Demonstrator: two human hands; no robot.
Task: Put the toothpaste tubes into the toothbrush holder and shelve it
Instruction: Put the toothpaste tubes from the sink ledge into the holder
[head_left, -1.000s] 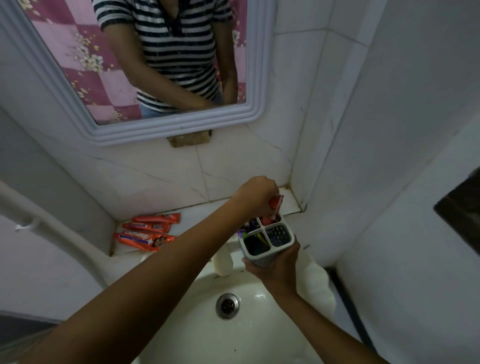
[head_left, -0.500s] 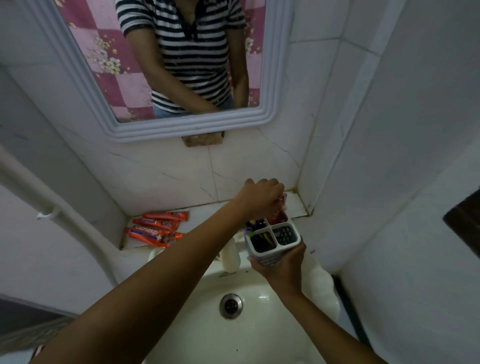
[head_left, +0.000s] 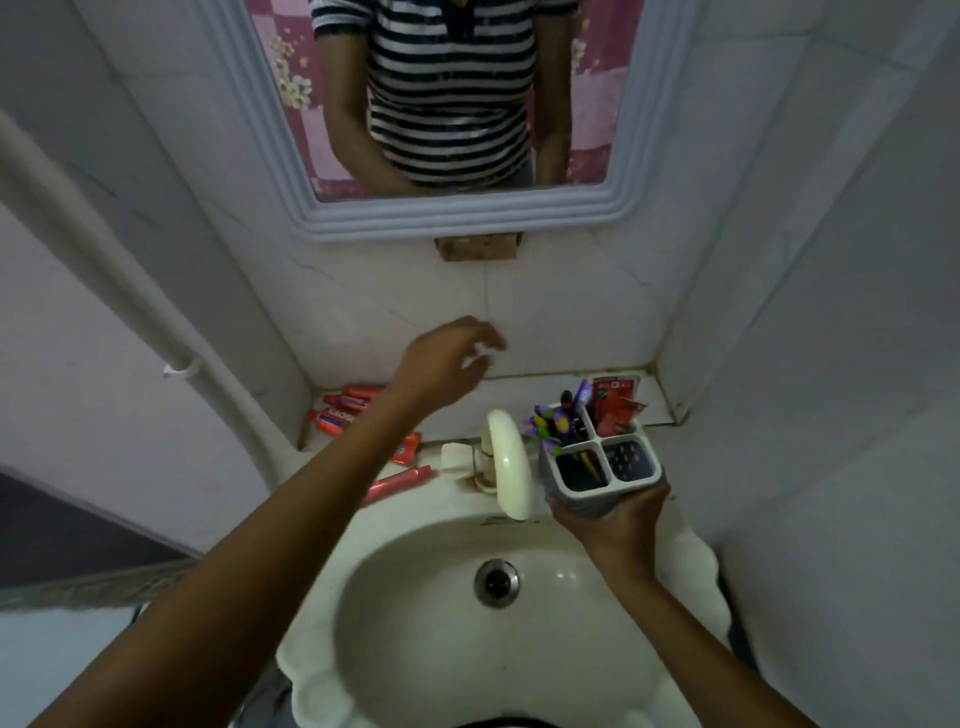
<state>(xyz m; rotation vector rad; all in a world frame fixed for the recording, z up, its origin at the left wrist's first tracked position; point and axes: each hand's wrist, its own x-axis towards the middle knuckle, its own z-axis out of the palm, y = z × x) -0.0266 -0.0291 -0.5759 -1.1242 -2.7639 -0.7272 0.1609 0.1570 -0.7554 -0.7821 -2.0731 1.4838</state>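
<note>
the left forearm crosses in front of the tubes (head_left: 343, 413) on the ledge (head_left: 524, 387), so only parts of them show: red ends at the far left against the wall, a red bit just right of the arm, and one more tube (head_left: 400, 480) lying lower on the sink (head_left: 415, 649) rim. how many lie there i cannot tell. their print is blurred and unreadable. the bottom of the holder (head_left: 602, 462) is hidden inside the right hand (head_left: 618, 514), which cups it from below with fingers wrapped round its base. the picture is soft with motion, mostly around the left hand (head_left: 447, 364).

the left hand hangs in the air above the ledge, fingers loosely spread and curled, holding nothing.

the holder is a pale grey box split into four square cells, held upright over the right side of the sink, just beside the white tap (head_left: 506, 462). the far right cell holds red tubes (head_left: 615, 410) standing on end, their tops sticking out. the far left cell holds purple and green brushes (head_left: 550, 423). the near left cell is dark with something thin and coloured in it, hard to make out. the near right cell shows a perforated floor.
</note>
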